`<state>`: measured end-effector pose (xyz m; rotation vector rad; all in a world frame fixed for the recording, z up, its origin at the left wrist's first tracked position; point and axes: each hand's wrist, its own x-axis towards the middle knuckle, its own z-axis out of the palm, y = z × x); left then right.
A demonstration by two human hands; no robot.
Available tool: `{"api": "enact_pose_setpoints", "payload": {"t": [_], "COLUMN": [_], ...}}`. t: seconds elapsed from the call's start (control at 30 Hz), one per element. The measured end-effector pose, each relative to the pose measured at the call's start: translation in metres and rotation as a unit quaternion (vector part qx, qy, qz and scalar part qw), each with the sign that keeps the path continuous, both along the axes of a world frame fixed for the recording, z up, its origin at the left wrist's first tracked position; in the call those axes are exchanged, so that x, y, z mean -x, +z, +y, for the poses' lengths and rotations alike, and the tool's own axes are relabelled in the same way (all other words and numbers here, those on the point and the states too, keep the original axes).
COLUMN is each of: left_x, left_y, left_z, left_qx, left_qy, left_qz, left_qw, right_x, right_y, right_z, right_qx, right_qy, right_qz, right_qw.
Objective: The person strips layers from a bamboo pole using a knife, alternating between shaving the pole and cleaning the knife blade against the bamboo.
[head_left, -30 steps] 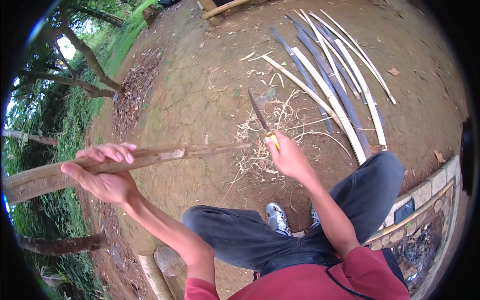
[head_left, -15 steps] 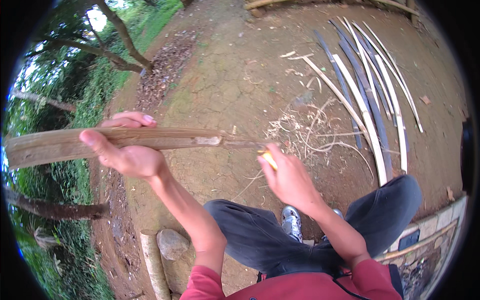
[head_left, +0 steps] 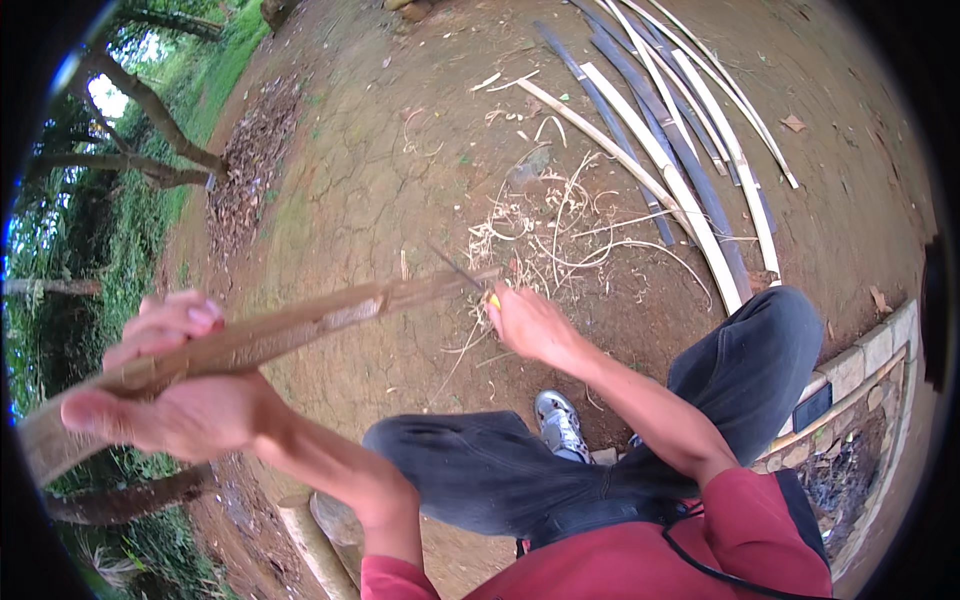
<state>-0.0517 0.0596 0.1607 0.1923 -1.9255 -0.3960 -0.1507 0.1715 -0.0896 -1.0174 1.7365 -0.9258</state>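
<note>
At the left, gripping a long brown stave (head_left: 290,328) in the left hand (head_left: 195,405), with thumb on the near side and fingers on the far. Slanting that stave from the near left toward the middle. At the middle, clutching a yellow-handled knife (head_left: 460,269) in the right hand (head_left: 530,322), holding it across the stave's right end; cannot tell whether in contact. Just beyond, seeing pale curled shavings (head_left: 492,232) on the ground (head_left: 350,180); at the far right, pale strips (head_left: 660,170) and dark strips (head_left: 702,185), loosely spread.
</note>
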Motion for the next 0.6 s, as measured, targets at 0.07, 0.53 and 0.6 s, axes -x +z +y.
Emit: {"api": "enact_pose_setpoints", "payload": {"t": [0.07, 0.53, 0.6], "left_x": [0.002, -0.018, -0.015], "left_y": [-0.004, -0.001, -0.004], "left_z": [-0.001, 0.003, 0.015], "left_qx": [-0.015, -0.125, -0.119], "left_qy": [-0.005, 0.004, 0.053], "left_qz": [0.028, 0.026, 0.051], "left_qw": [0.999, 0.992, 0.990], "right_x": [-0.010, -0.015, -0.012], "right_y": [0.011, 0.010, -0.018], "right_z": [0.004, -0.009, -0.017], "right_qx": [0.054, 0.036, 0.005], "right_qy": [-0.025, -0.031, -0.022], "right_qz": [-0.024, -0.018, -0.013], "right_qw": [0.998, 0.999, 1.000]}}
